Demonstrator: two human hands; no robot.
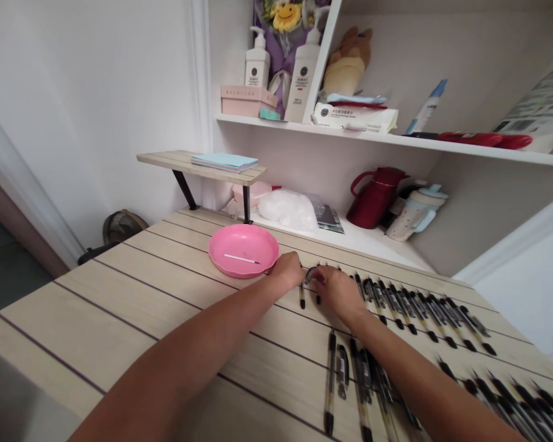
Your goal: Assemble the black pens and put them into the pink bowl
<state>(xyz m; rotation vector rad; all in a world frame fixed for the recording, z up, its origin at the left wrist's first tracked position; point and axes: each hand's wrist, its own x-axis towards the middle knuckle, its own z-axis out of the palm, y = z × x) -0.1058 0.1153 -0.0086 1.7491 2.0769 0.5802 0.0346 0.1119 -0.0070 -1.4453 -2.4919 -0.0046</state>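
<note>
My left hand (286,272) and my right hand (337,288) meet at the far end of a row of black pens (424,310) on the wooden table (120,294). Both hands have their fingers curled around a pen (302,294) at the left end of that row; what the fingers pinch is hidden. Just left of my left hand sits a pink dish (243,249) with a thin white refill (241,258) lying in it. More black pens (354,380) lie nearer me under my right forearm.
Another row of pens (516,393) runs along the table's right edge. Behind the table are a small raised shelf with notebooks (223,161), a red jug (375,196), a white cup (415,212), a plastic bag (288,209) and upper shelves with bottles (303,73).
</note>
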